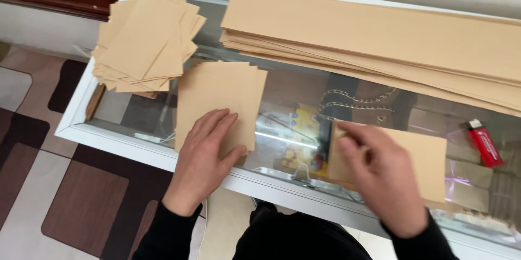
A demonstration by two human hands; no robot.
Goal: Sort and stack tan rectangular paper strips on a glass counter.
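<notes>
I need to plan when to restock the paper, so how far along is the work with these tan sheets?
Done, it seems: a fanned pile of short tan pieces lies at the table's far left corner. In hand: the left hand presses flat on a small stack of pieces; the right hand fingers the corner of another piece. Left: a thick stack of long strips along the back of the glass table, so probably plenty remains.

Red lighter [484, 145] on glass counter [304, 84], long tan paper strips [380, 43], fanned sheet pile [145, 43], patterned floor [65, 184]
</notes>
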